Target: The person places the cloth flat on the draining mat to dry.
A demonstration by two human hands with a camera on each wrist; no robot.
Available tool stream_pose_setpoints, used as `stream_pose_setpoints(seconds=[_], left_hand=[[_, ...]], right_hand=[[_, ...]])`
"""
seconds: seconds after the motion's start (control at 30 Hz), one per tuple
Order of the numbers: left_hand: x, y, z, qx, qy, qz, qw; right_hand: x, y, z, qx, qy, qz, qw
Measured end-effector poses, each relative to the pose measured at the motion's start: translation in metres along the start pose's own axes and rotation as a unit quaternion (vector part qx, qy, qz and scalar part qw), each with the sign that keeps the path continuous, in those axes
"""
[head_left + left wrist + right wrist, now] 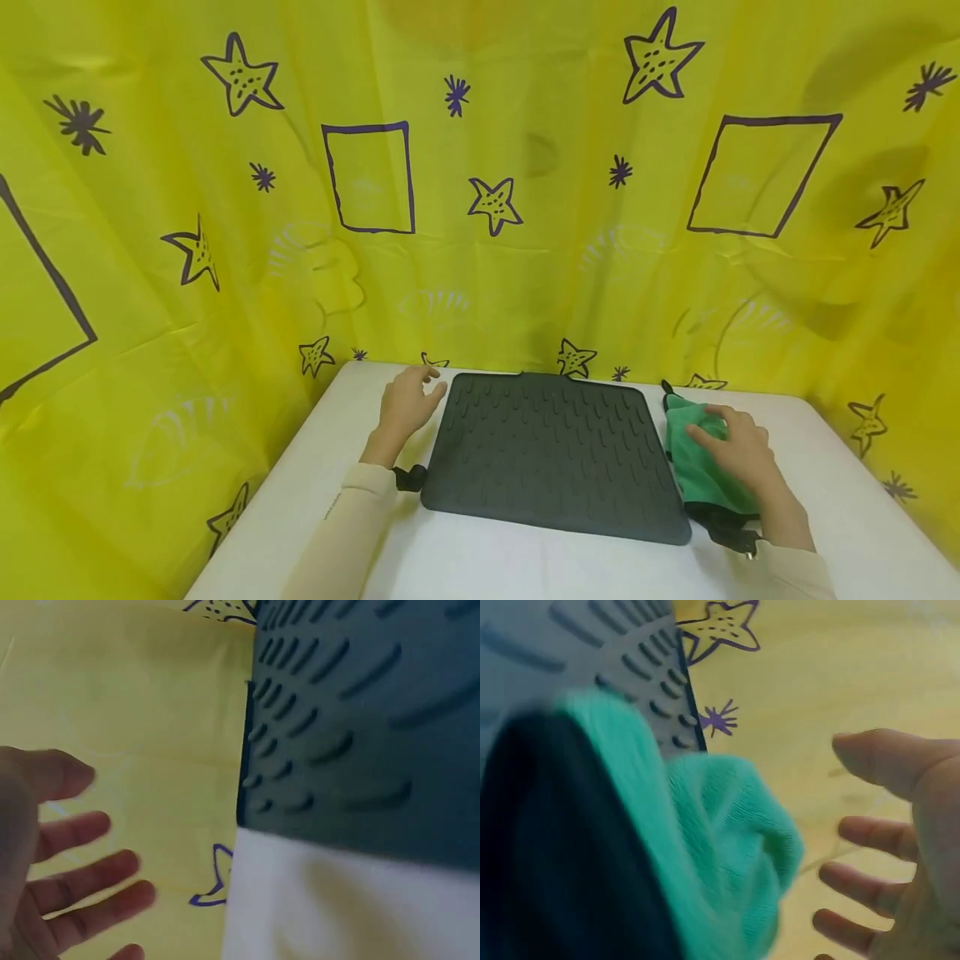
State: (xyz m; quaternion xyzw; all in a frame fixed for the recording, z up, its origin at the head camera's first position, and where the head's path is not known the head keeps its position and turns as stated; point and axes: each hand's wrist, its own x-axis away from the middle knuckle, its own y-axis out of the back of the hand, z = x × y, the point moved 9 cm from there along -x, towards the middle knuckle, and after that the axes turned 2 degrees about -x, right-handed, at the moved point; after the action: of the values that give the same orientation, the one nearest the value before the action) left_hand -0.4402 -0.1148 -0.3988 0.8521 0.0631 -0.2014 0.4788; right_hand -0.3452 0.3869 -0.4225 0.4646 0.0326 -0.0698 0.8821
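A dark grey ridged mat with a tab at its far edge lies flat on the white table. Just past its left edge is my left hand, fingers spread and nothing in them; in the left wrist view the hand is apart from the mat. Along the mat's right side lies a crumpled green cloth with black edging. Over the cloth in the head view is my right hand, its fingers loosely bent. The right wrist view has a gap between that hand and the cloth.
Behind the white table and at both sides hangs a yellow curtain printed with starfish and squares. Black straps sit at both wrists, the right one close to the cloth's near end.
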Motion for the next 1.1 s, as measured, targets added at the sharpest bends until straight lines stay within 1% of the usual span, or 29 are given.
stream_pose_setpoints(seconds=[0.1, 0.23, 0.3, 0.37, 0.53, 0.63, 0.8, 0.93, 1.1], left_hand=[[0.009, -0.018, 0.007, 0.013, 0.034, 0.015, 0.9992], [0.023, -0.043, 0.023, 0.010, 0.086, 0.052, 0.9949], [0.029, -0.051, 0.028, 0.011, 0.101, 0.065, 0.9928], [0.032, -0.056, 0.030, 0.012, 0.107, 0.074, 0.9915], [0.029, -0.059, 0.025, 0.013, 0.110, 0.098, 0.9890], [0.028, -0.059, 0.023, 0.010, 0.112, 0.108, 0.9878], [0.026, -0.059, 0.022, 0.008, 0.113, 0.109, 0.9876], [0.027, -0.059, 0.024, 0.002, 0.114, 0.107, 0.9878], [0.027, -0.060, 0.027, -0.001, 0.112, 0.104, 0.9882]], right_hand=[[-0.002, -0.010, -0.007, -0.023, -0.044, -0.002, 0.999], [-0.004, -0.029, -0.017, -0.014, -0.081, 0.017, 0.997], [-0.004, -0.035, -0.020, -0.008, -0.090, 0.022, 0.996], [-0.004, -0.036, -0.023, -0.008, -0.097, 0.014, 0.995], [-0.004, -0.027, -0.029, -0.004, -0.108, -0.013, 0.994], [-0.005, -0.025, -0.031, -0.003, -0.099, -0.017, 0.995], [-0.006, -0.023, -0.033, 0.001, -0.071, -0.031, 0.997], [-0.006, -0.020, -0.034, 0.001, -0.073, -0.040, 0.997], [-0.004, -0.016, -0.035, -0.012, -0.081, -0.061, 0.995]])
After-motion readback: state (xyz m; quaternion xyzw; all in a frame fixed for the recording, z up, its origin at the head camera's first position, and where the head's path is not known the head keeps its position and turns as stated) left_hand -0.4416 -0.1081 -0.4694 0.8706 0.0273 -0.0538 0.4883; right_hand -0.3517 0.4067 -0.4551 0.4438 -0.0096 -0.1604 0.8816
